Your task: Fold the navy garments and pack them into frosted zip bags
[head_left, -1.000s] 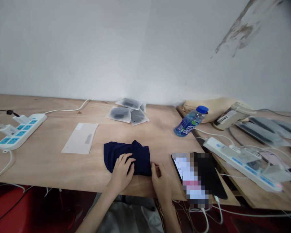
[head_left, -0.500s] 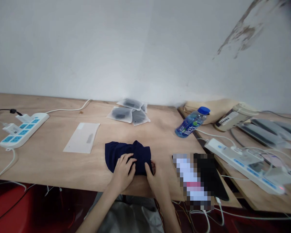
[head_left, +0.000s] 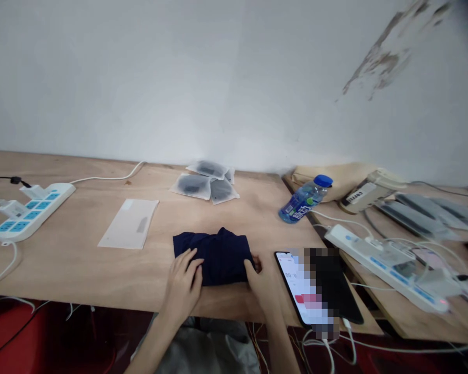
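Observation:
A folded navy-blue cloth [head_left: 224, 259] lies on the wooden table in front of me, its upper edge rumpled into a small peak. My left hand [head_left: 183, 283] rests over the lower left part of the cloth, fingers slightly apart and lying on it. At the opposite edge, my right hand [head_left: 262, 280] has its thumb on top and its fingers curled around the cloth's right side. Left of the cloth is a flat frosted white bag [head_left: 128, 223]. Farther back, several frosted bags with dark contents [head_left: 193, 185] lie in an overlapping pile.
A phone [head_left: 296, 285] with a lit screen and a dark flat device lie to my right. Behind them stands a tilted blue-capped bottle [head_left: 302, 200]. Power strips [head_left: 37, 210] with cables sit on both sides, and a coffee cup [head_left: 368, 192] lies at the far right.
My left hand has slid left across the cloth towards its left edge. The cloth's left side looks squarer than before. My right hand stays at the right edge. The view has shifted slightly.

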Available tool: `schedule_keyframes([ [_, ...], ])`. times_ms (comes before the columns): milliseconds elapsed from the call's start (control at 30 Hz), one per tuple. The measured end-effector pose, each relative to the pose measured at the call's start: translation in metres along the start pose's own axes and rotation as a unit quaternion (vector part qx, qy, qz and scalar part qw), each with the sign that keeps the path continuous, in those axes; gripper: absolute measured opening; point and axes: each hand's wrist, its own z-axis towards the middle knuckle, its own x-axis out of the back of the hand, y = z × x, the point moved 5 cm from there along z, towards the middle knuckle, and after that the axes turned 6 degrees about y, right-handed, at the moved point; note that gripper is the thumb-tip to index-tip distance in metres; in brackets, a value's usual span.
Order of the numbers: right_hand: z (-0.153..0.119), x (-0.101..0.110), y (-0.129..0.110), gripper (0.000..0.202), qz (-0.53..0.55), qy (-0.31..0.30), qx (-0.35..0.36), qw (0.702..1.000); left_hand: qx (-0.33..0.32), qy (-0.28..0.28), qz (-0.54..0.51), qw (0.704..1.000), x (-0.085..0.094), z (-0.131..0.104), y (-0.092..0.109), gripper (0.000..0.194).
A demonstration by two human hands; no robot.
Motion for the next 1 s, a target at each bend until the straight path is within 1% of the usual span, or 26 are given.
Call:
schedule_keyframes([
  [100,0.009,0.014,0.006,0.034,-0.072,0.044,0.006,0.996,0.033,0.006,0.024,0.999,0.021,-0.013,-0.022,0.031],
  [200,0.013,0.02,0.001,0.037,-0.107,0.068,0.019,0.992,0.064,-0.001,0.039,0.997,0.039,-0.025,-0.043,0.035],
  [267,0.01,0.019,-0.012,0.04,-0.114,0.083,0.044,0.989,0.082,-0.004,0.04,0.996,0.046,-0.029,-0.052,0.035],
  [367,-0.005,0.01,-0.042,0.039,-0.095,0.087,0.096,0.987,0.107,0.0,0.023,0.994,0.051,-0.028,-0.056,0.033],
  [467,-0.026,-0.011,-0.073,0.032,-0.041,0.047,0.154,0.986,0.129,0.002,-0.015,0.991,0.049,-0.02,-0.052,0.032],
  [567,-0.049,-0.038,-0.095,0.025,-0.001,-0.006,0.204,0.979,0.162,-0.007,-0.07,0.984,0.041,-0.009,-0.045,0.033],
  [667,-0.076,-0.067,-0.102,0.025,-0.009,-0.076,0.251,0.965,0.182,-0.019,-0.12,0.976,0.034,0.007,-0.04,0.036],
  [767,-0.102,-0.088,-0.1,0.029,-0.031,-0.15,0.296,0.943,0.171,-0.038,-0.152,0.973,0.028,0.028,-0.038,0.037],
  [800,-0.109,-0.09,-0.099,0.031,-0.033,-0.163,0.309,0.937,0.158,-0.054,-0.153,0.974,0.025,0.035,-0.039,0.036],
  [867,-0.119,-0.088,-0.097,0.033,-0.029,-0.18,0.33,0.926,0.117,-0.096,-0.132,0.98,0.017,0.047,-0.042,0.034],
  [933,-0.124,-0.08,-0.095,0.032,-0.017,-0.199,0.345,0.917,0.075,-0.133,-0.094,0.984,0.007,0.055,-0.046,0.031],
  [1000,-0.124,-0.067,-0.094,0.033,0.002,-0.217,0.359,0.908,0.052,-0.146,-0.057,0.986,0.001,0.059,-0.05,0.031],
])
